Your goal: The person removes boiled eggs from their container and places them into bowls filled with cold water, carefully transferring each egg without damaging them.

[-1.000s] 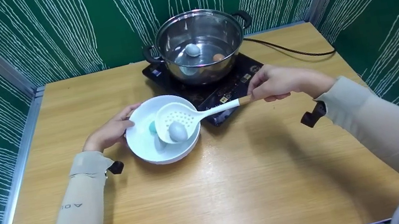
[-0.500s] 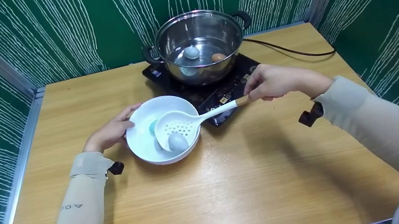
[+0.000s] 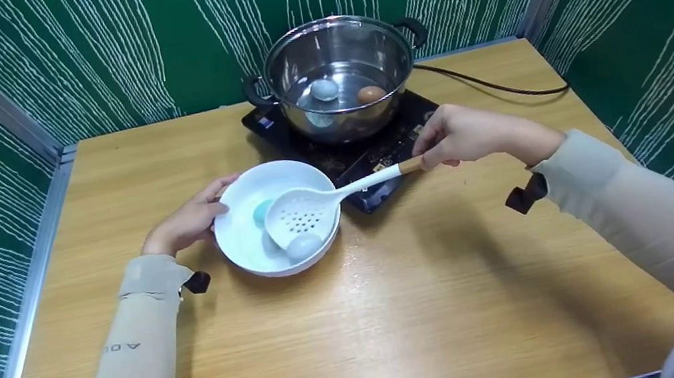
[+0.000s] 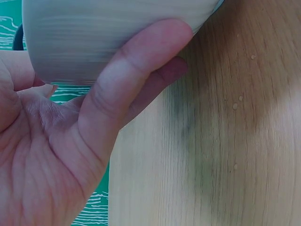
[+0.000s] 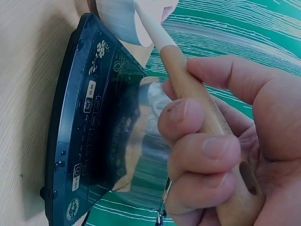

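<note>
W/in bowl (image 3: 239, 230) — egg (image 3: 304, 247) @ skimmer (image 3: 312, 205) nr edge — room L

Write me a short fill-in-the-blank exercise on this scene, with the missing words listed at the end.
1. The right grip holds a ladle whose head is pierced with many small ____.
2. The bowl held by the left grip is coloured ____.
3. Along with the pale egg, the pot contains another egg coloured ____.
4. The pot stands on a cooktop coloured ____.

Missing words: holes; white; brown; black.
</note>
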`<action>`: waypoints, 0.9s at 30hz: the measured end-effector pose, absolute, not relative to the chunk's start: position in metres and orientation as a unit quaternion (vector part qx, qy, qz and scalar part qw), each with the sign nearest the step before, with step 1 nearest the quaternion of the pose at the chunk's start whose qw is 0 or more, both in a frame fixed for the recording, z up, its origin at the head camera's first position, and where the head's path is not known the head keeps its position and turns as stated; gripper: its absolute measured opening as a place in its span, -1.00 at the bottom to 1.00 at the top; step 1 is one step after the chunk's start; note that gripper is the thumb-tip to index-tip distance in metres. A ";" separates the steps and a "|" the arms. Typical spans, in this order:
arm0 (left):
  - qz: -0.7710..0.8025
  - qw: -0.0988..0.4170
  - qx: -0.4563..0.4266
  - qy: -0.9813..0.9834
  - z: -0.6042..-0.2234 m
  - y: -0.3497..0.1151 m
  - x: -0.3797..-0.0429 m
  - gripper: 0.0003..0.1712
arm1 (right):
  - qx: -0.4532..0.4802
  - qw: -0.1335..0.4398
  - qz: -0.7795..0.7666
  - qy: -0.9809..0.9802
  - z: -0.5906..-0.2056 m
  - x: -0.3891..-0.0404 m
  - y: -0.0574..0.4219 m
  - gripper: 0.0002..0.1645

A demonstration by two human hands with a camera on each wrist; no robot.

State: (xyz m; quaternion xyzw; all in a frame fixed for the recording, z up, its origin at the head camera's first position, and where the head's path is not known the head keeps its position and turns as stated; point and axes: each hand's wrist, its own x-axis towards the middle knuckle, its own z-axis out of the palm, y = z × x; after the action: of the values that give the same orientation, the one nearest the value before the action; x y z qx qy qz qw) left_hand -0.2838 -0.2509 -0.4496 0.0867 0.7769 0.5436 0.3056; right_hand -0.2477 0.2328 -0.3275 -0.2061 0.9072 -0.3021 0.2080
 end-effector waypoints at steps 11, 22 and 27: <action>0.532 0.306 0.088 0.785 -0.446 -0.251 -0.282 -0.24 | -0.171 0.184 -0.326 0.912 -0.319 -0.252 0.237 -0.78; 0.529 0.306 0.077 0.788 -0.446 -0.250 -0.283 -0.24 | -0.121 0.183 -0.364 0.905 -0.295 -0.256 0.240 -0.69; 0.526 0.305 0.076 0.790 -0.447 -0.250 -0.282 -0.24 | -0.098 0.183 -0.385 0.899 -0.282 -0.259 0.246 -0.62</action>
State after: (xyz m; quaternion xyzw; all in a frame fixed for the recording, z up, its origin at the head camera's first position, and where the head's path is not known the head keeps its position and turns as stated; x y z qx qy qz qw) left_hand -0.2825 -0.2501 -0.4473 0.0758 0.7904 0.5260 0.3049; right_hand -0.2595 0.2461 -0.2818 -0.0977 0.8993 -0.3851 0.1825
